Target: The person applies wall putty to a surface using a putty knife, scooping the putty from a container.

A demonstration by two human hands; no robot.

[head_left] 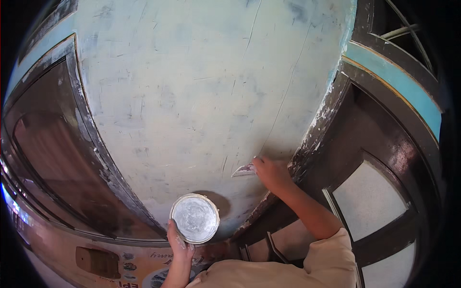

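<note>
My left hand (179,243), smeared with white, is closed round the lower left side of a round tub (195,219). A whitish paste coats the inside of the tub, which stands out from the wall and throws a shadow on it. Against the lower right part of the pale, patchy wall (192,96), my right hand (270,173) grips a putty knife (244,170). Its wide blade points left and lies at or very near the wall surface; white paste marks its edge. The handle is mostly hidden by my fingers.
Dark, paint-chipped door frames (89,115) border the wall on the left and right. A panelled dark door (370,129) is close to my right arm. Below, a printed sheet (144,261) and a brown block-like object (97,261) show at lower left.
</note>
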